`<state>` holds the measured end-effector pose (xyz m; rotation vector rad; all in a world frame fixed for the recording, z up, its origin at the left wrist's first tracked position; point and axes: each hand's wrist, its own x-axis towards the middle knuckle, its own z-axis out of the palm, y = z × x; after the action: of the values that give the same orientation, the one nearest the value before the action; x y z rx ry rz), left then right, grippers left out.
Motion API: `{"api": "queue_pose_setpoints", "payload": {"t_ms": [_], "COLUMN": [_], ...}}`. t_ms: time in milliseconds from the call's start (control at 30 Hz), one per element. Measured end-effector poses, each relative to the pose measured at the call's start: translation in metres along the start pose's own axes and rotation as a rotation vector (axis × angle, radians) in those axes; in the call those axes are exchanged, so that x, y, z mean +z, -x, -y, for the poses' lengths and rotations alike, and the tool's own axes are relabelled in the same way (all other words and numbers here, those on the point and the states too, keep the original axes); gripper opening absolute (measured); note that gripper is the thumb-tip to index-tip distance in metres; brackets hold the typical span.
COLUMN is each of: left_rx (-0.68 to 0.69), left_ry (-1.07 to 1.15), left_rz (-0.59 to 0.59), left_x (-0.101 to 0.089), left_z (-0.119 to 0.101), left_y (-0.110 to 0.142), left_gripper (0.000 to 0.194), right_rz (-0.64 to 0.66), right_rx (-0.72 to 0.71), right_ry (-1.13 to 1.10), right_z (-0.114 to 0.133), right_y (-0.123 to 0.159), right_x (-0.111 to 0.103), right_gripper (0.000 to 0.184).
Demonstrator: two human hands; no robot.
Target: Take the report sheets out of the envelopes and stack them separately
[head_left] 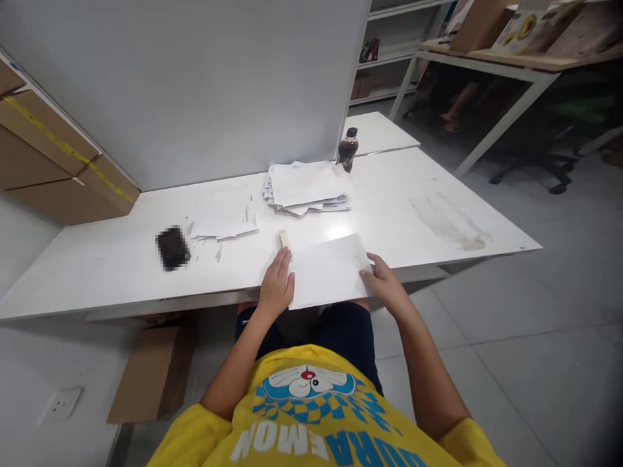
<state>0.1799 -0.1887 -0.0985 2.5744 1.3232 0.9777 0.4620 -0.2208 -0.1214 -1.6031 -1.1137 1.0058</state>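
Observation:
White sheets of paper (328, 272) lie partly over the table's front edge, above my lap. My left hand (277, 283) grips their left edge, with the thumb along the side. At the right edge, my right hand (384, 282) pinches the sheets, thumb on top and the other fingers underneath. Just beyond my left fingertips is a small cream-coloured block-like object (284, 237), perhaps a stapler; its near end is by my fingers.
On the white table (117, 272) are a messy paper stack (309, 185), a thinner paper pile (224, 224) and a blurred-out dark item (172, 248). A dark drink bottle (347, 150) stands by the grey partition (195, 84). Cardboard boxes (53, 143) line the left end.

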Motion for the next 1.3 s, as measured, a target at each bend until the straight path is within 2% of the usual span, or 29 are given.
{"api": "queue_pose_setpoints", "payload": {"t_ms": [167, 400, 633, 833, 933, 1033, 1133, 1200, 1300], "left_rx": [-0.069, -0.050, -0.067, -0.059, -0.039, -0.022, -0.038, -0.051, -0.055], "left_ry": [-0.067, -0.075, -0.150, -0.198, -0.195, -0.231, -0.290, -0.330, -0.382], "left_rz": [0.031, 0.053, -0.038, -0.067, -0.077, -0.080, -0.072, -0.053, -0.012], "left_x": [0.016, 0.011, 0.022, 0.029, 0.029, 0.030, 0.033, 0.036, 0.038], "left_z": [0.007, 0.007, 0.010, 0.011, 0.013, 0.014, 0.011, 0.008, 0.007], "left_y": [0.004, 0.005, 0.010, 0.012, 0.011, 0.010, 0.011, 0.011, 0.010], "left_gripper": [0.062, 0.060, 0.051, 0.050, 0.051, 0.054, 0.058, 0.059, 0.059], "right_rz": [0.052, 0.081, 0.084, 0.132, 0.096, -0.033, -0.237, -0.292, -0.273], "right_rx": [-0.011, 0.006, -0.034, -0.091, -0.141, -0.174, -0.224, -0.245, -0.197], "right_ry": [0.022, 0.029, 0.024, 0.033, 0.071, 0.006, -0.137, -0.190, -0.137], "right_z": [0.001, 0.003, -0.002, 0.019, 0.028, 0.033, 0.049, 0.069, 0.099], "right_y": [-0.005, -0.011, -0.014, -0.021, -0.032, -0.055, -0.098, -0.138, -0.201], "right_x": [-0.002, -0.002, -0.004, -0.005, -0.013, -0.028, -0.034, -0.023, 0.010], "right_gripper": [0.056, 0.054, 0.054, 0.052, 0.052, 0.056, 0.060, 0.061, 0.061]}}
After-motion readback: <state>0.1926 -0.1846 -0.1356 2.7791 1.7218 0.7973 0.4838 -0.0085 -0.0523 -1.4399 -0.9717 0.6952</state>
